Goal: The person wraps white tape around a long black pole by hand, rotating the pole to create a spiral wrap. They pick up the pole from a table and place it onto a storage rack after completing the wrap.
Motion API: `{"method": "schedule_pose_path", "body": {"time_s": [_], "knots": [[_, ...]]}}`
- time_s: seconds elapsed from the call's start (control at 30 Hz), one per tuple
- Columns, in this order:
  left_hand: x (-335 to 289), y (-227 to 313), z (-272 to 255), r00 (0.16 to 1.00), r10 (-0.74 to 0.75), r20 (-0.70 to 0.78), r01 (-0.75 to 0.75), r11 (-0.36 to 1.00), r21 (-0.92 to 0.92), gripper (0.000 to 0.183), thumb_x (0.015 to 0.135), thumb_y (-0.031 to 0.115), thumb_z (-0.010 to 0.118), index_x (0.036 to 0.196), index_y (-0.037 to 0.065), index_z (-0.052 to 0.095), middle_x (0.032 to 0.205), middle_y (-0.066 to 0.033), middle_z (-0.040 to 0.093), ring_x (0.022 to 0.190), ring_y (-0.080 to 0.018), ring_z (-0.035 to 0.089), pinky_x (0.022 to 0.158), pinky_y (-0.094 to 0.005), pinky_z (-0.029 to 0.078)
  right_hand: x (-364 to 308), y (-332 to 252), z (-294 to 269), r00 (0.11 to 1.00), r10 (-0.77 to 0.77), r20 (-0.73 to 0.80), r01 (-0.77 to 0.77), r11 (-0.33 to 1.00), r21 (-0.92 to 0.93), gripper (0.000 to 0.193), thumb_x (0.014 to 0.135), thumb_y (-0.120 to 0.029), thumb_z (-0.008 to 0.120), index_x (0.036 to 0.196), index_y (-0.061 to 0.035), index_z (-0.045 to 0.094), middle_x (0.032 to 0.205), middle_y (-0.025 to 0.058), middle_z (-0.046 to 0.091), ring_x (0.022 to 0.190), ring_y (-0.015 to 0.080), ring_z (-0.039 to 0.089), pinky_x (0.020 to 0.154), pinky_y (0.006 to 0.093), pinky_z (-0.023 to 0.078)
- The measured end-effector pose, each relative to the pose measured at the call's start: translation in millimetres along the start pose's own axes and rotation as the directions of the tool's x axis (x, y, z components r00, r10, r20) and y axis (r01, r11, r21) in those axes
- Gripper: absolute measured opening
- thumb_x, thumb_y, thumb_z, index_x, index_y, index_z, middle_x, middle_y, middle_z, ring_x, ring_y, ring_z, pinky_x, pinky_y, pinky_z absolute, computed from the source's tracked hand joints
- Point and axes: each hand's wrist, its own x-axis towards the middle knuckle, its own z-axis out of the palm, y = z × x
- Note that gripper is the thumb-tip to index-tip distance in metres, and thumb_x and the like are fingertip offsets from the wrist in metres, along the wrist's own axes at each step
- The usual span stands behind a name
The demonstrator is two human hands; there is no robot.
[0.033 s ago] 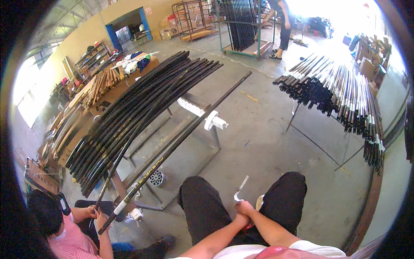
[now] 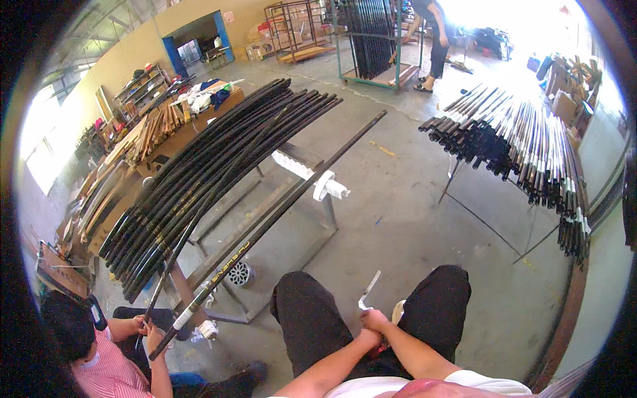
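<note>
My hands rest together between my dark-trousered knees. My right hand (image 2: 375, 320) is closed around the lower end of a thin white bent strip (image 2: 369, 290), which points up and away from me. Just below it, my left hand (image 2: 370, 339) is curled against the right one. Its fingers are mostly hidden. A bit of something red (image 2: 380, 347) shows beside the hands, too small to name.
To the left, black poles (image 2: 219, 152) lie on a metal stand (image 2: 325, 232); a seated co-worker (image 2: 99, 351) in a striped top grips a pole. More poles (image 2: 517, 139) rest on a right-hand rack. Another person (image 2: 438, 40) stands by a green-framed rack (image 2: 342, 56) at the back.
</note>
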Motion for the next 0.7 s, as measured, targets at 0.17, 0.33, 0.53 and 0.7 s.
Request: {"method": "schedule_pose_path", "body": {"time_s": [0.17, 0.33, 0.53, 0.7], "knots": [[-23.7, -6.7, -91.4, 0.956, -0.029, 0.293, 0.022, 0.999, 0.027, 0.037, 0.078, 0.038, 0.061, 0.104, 0.012, 0.064, 0.1, -0.016, 0.064, 0.091, -0.0287, 0.062, 0.079, -0.0414, 0.048, 8.8, 3.5, -17.9, 0.998, -0.001, -0.067, 0.018, 0.968, 0.251, 0.028, 0.077, -0.027, 0.058, 0.092, -0.0034, 0.065, 0.089, 0.02, 0.064, 0.084, 0.0362, 0.062, 0.074, 0.0437, 0.05], [-61.2, -29.8, -217.6, 0.935, -0.015, -0.356, 0.048, 0.995, 0.085, 0.04, 0.081, 0.031, 0.058, 0.114, 0.01, 0.055, 0.107, -0.0144, 0.06, 0.099, -0.0313, 0.058, 0.081, -0.0434, 0.048, -19.0, -18.0, -10.7, 0.992, 0.128, 0.014, -0.127, 0.989, -0.07, 0.024, 0.08, -0.025, 0.051, 0.089, -0.0078, 0.065, 0.088, 0.0157, 0.066, 0.082, 0.0349, 0.063, 0.073, 0.0441, 0.05], [-73.7, -79.2, -312.9, 0.831, -0.087, -0.549, 0.192, 0.972, 0.137, 0.036, 0.082, 0.028, 0.058, 0.112, 0.008, 0.054, 0.11, -0.0137, 0.059, 0.102, -0.0317, 0.056, 0.084, -0.0429, 0.046, 2.9, 30.5, 43.5, 0.89, -0.159, 0.427, 0.336, 0.861, -0.381, 0.022, 0.076, -0.02, 0.054, 0.091, -0.009, 0.066, 0.088, 0.0143, 0.066, 0.082, 0.0337, 0.064, 0.07, 0.045, 0.051], [-74.2, -121.3, -276.2, 0.926, -0.328, -0.188, 0.344, 0.937, 0.062, 0.039, 0.084, 0.029, 0.059, 0.118, 0.009, 0.054, 0.106, -0.0122, 0.062, 0.1, -0.0311, 0.058, 0.084, -0.0408, 0.046, -17.1, -16.7, 24.5, 0.912, 0.02, 0.411, 0.134, 0.93, -0.342, 0.026, 0.08, -0.022, 0.053, 0.101, -0.0122, 0.065, 0.101, 0.0105, 0.065, 0.092, 0.0302, 0.064, 0.074, 0.0441, 0.052]]}}
